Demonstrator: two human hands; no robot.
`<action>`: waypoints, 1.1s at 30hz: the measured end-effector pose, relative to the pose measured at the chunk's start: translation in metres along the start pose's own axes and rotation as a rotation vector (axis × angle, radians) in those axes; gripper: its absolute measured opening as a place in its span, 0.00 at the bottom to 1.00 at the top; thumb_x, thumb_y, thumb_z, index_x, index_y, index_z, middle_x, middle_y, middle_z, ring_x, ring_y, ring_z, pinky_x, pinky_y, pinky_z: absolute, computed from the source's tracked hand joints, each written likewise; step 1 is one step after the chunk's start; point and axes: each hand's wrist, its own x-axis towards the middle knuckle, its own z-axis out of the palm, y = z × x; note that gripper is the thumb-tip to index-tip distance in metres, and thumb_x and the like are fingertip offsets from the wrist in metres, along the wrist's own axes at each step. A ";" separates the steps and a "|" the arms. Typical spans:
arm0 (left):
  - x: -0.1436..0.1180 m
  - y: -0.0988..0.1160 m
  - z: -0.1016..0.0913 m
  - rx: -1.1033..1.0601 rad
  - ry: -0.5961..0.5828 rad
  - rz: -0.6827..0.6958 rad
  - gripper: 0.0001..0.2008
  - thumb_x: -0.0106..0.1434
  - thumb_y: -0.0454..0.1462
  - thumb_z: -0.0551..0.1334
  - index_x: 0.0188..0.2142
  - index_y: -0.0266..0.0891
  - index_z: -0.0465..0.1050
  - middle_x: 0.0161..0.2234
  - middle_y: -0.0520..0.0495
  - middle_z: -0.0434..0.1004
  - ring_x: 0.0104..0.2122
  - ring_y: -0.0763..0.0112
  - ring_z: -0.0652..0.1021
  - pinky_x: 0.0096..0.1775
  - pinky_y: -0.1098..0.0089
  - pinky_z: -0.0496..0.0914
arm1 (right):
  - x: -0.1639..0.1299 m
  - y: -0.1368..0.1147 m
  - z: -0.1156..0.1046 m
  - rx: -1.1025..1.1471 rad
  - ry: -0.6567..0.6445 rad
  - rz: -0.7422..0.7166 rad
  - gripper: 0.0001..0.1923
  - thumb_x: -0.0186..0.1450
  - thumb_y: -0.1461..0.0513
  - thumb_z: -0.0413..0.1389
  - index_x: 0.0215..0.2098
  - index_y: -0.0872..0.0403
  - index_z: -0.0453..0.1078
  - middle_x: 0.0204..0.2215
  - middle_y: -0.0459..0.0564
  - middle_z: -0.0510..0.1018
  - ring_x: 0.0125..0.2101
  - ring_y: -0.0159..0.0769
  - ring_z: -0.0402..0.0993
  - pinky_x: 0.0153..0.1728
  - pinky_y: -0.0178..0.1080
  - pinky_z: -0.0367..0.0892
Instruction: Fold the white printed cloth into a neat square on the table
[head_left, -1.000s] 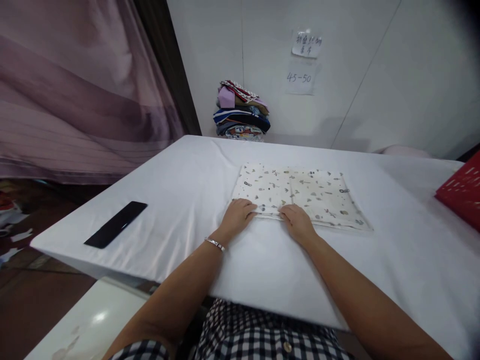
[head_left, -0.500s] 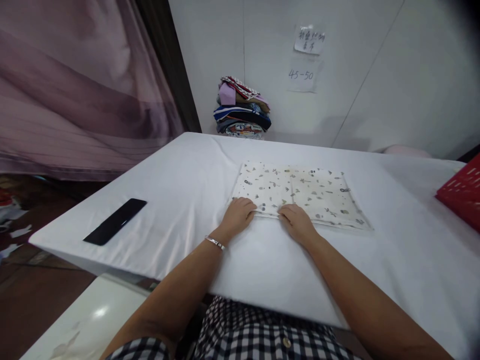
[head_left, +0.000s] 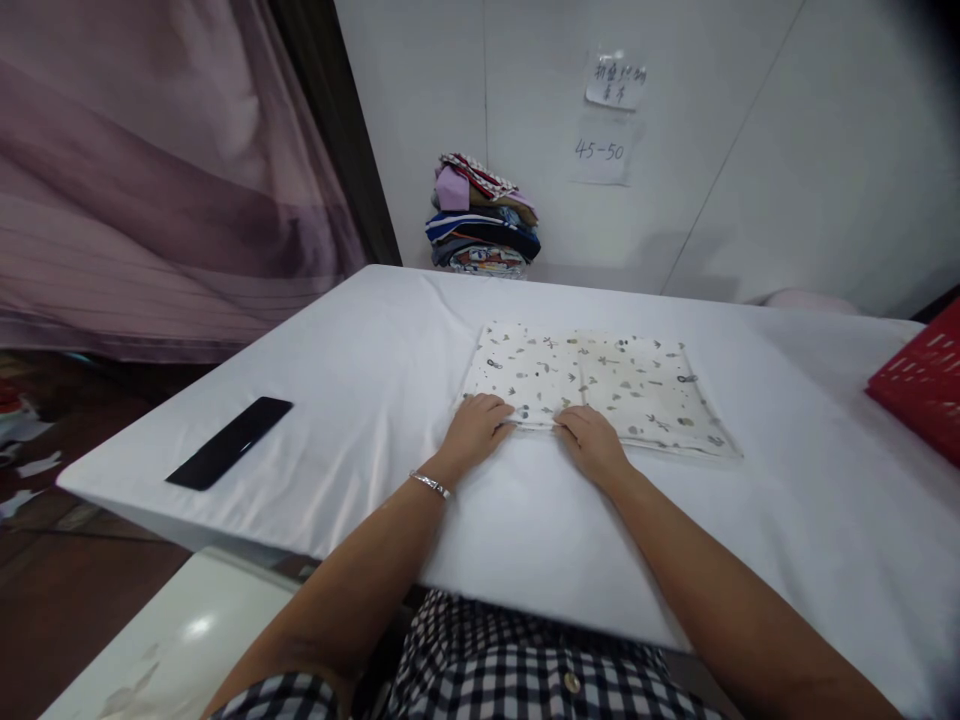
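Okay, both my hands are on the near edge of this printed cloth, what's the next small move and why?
Probably lift that near edge and fold it away from you: the left hand and right hand already rest together on the edge of the printed cloth, which lies flat.

Your cloth (head_left: pixel 600 385) is cream with small grey and tan leaf prints; it lies on a plain white tablecloth (head_left: pixel 360 400). Your phone (head_left: pixel 229 456) is black, your shirt (head_left: pixel 517 670) black-and-white check, your bracelet (head_left: pixel 430 485) silver. Basket (head_left: pixel 921 392) red, curtain (head_left: pixel 150 180) mauve.

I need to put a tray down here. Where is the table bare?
Bare white table lies between the phone and the printed cloth, and right of the cloth toward the red basket. Left hand and right hand crowd the cloth's near edge.
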 end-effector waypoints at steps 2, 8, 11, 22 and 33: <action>0.001 0.002 -0.001 0.004 0.006 -0.012 0.10 0.64 0.39 0.55 0.42 0.42 0.71 0.40 0.46 0.73 0.42 0.64 0.70 0.45 0.61 0.63 | 0.000 -0.001 0.000 -0.013 0.006 0.009 0.10 0.67 0.61 0.47 0.39 0.53 0.71 0.38 0.53 0.76 0.40 0.41 0.69 0.41 0.43 0.64; 0.000 0.008 -0.003 0.018 -0.013 -0.038 0.10 0.65 0.38 0.54 0.42 0.42 0.71 0.41 0.46 0.72 0.42 0.63 0.70 0.45 0.60 0.63 | 0.000 -0.004 -0.001 -0.036 -0.035 0.015 0.10 0.66 0.60 0.49 0.41 0.53 0.70 0.40 0.53 0.75 0.41 0.41 0.68 0.41 0.43 0.64; -0.001 0.008 -0.002 0.008 -0.026 -0.023 0.10 0.64 0.39 0.56 0.44 0.42 0.70 0.41 0.46 0.72 0.43 0.63 0.70 0.44 0.60 0.63 | 0.000 -0.004 0.000 -0.053 -0.043 0.011 0.11 0.66 0.60 0.49 0.42 0.53 0.70 0.41 0.53 0.75 0.42 0.42 0.68 0.41 0.43 0.63; 0.004 0.012 -0.002 0.046 0.014 -0.033 0.09 0.65 0.38 0.54 0.41 0.41 0.70 0.40 0.46 0.73 0.41 0.63 0.70 0.42 0.61 0.63 | 0.008 -0.005 0.006 -0.162 0.052 0.029 0.11 0.67 0.62 0.47 0.40 0.53 0.71 0.39 0.54 0.75 0.41 0.43 0.67 0.42 0.45 0.59; 0.004 0.012 -0.003 0.003 0.006 -0.028 0.10 0.65 0.40 0.54 0.43 0.42 0.70 0.40 0.46 0.73 0.42 0.63 0.70 0.43 0.61 0.63 | 0.007 -0.003 0.009 -0.155 0.013 0.024 0.10 0.67 0.63 0.47 0.39 0.54 0.70 0.38 0.53 0.75 0.39 0.41 0.67 0.40 0.42 0.60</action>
